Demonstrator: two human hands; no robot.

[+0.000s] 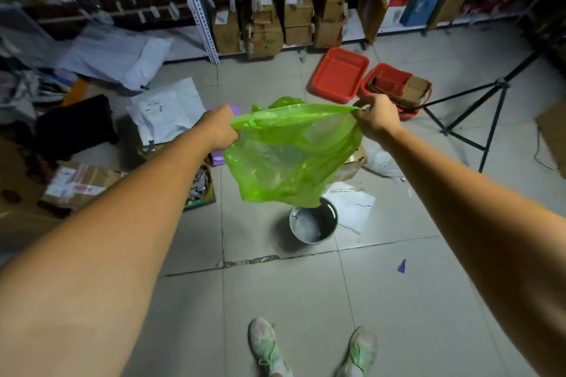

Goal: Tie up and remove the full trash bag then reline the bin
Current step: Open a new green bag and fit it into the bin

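bag [291, 153] above bin [312, 223] (between hands)

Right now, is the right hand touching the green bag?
Touching. The head view shows the right hand pinching the top edge of the green bag, with the plastic stretched taut across to the left hand.

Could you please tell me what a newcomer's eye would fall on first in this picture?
A translucent green bag hangs stretched wide at the centre, its top edge held by the left hand and the right hand. Below it a grey bin stands on the tiled floor, and two red trays lie further back by the shelves.
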